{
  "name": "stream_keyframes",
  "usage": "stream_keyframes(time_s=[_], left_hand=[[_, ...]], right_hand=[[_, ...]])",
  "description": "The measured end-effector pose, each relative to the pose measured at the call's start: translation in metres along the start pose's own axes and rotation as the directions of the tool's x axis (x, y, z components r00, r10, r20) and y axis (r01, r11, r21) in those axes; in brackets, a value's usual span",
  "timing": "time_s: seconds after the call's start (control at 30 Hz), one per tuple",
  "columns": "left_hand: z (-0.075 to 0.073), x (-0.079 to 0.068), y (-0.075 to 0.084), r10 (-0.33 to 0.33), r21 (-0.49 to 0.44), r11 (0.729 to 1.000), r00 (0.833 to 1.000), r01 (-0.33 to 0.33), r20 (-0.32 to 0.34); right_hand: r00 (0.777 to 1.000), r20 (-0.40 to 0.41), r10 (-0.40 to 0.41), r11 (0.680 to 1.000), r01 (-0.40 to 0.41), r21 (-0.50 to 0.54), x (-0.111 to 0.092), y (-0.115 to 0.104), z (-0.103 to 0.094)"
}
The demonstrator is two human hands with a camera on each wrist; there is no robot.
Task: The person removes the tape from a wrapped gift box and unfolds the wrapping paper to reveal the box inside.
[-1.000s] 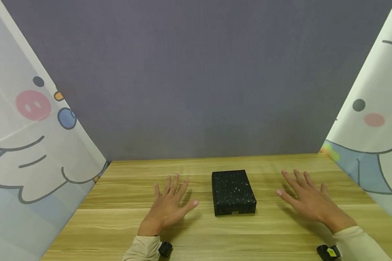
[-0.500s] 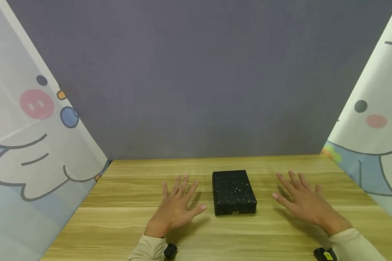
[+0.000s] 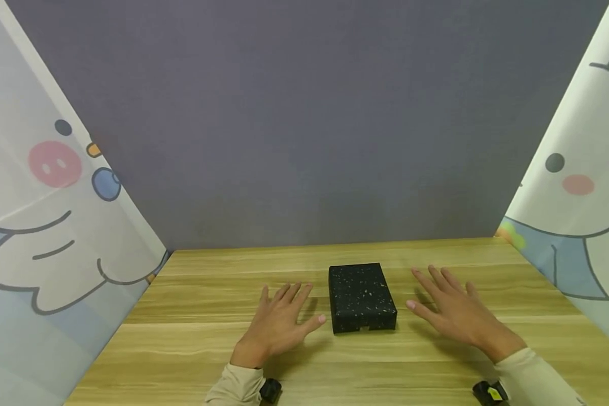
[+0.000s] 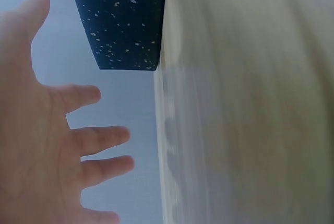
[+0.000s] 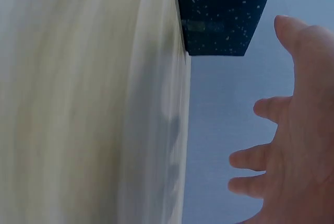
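Note:
A black box (image 3: 362, 296) speckled with light flecks lies flat on the wood-grain table, between the two hands. To its left the left hand (image 3: 276, 327) hovers with fingers spread, its thumb pointing toward the box but apart from it. On the other side the right hand (image 3: 457, 313) is likewise spread above the table, not touching the box. In the left wrist view the open palm (image 4: 42, 145) faces the camera and the box (image 4: 125, 23) shows at the top. The right wrist view also has the box (image 5: 222, 15) near the top, beyond the thumb of the right hand (image 5: 308, 130).
The wood-grain table (image 3: 182, 349) ends at a grey upright panel (image 3: 304, 124) behind the box. White cartoon-printed sheets, one on the left (image 3: 56, 237) and one on the right (image 3: 583, 225), flank the table. A dark strap device (image 3: 270, 390) sits at the left wrist.
Both hands have moved inward toward the box, the left one to the right and the right one to the left. The box stays where it was.

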State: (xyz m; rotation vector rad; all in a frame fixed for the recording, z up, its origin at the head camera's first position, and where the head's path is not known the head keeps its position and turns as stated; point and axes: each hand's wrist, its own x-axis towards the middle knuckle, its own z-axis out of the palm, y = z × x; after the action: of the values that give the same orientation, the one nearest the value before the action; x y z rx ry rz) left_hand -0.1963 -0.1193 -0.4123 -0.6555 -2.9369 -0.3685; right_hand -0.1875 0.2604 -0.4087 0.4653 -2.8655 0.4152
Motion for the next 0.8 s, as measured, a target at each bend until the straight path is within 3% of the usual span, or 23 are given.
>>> stream_keyframes(time_s=[0.17,0.37,0.57,0.8], left_hand=[[0.002,0.004,0.005,0.0,-0.029,1.0,1.0,0.0,0.009],[0.006,0.011,0.008,0.004,-0.109,0.994,1.0,-0.003,0.01],[0.012,0.021,0.016,-0.01,-0.214,0.977,1.0,0.015,0.021],[0.014,0.032,0.028,-0.069,-0.223,0.972,0.996,0.08,0.056]], right_hand=[[0.999,-0.02,-0.028,0.999,0.028,0.016,0.002,-0.006,0.002],[0.998,-0.029,-0.061,0.992,0.064,0.108,0.009,-0.016,0.007],[0.998,0.051,-0.033,0.983,0.023,0.182,0.017,-0.027,0.009],[0.992,0.122,0.028,0.972,-0.055,0.23,0.026,-0.037,0.013]])
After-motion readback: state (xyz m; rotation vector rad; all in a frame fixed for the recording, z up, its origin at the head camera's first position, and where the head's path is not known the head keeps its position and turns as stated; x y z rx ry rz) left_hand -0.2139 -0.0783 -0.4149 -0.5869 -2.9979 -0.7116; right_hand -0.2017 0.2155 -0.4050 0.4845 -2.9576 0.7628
